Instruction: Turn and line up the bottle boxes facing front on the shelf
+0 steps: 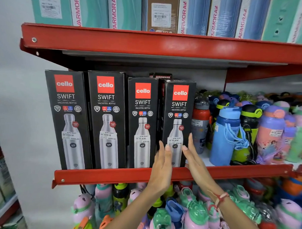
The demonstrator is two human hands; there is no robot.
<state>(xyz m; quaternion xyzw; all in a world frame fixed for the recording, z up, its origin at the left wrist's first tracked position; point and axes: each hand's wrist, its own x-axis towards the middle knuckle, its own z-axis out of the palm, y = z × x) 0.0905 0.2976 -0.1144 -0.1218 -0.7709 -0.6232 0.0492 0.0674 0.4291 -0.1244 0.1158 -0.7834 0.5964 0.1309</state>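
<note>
Several black Cello Swift bottle boxes stand upright in a row on the red middle shelf [114,174], printed fronts facing me. The two left boxes [68,118] [108,118] are taller than the two on the right [142,121]. The rightmost box [179,116] is angled slightly and sits a little further back. My left hand [162,164] lies flat with fingers straight against that box's lower left front. My right hand [191,152], also flat, is at its lower right edge. Neither hand grips anything. Another dark box [160,76] is partly hidden behind the row.
Loose bottles stand right of the boxes: a grey and red one [200,122], a blue one [224,137], pink and green ones further right. The upper shelf [143,40] holds tall teal and blue boxes. The shelf below is packed with children's bottles [185,209]. A white wall is at left.
</note>
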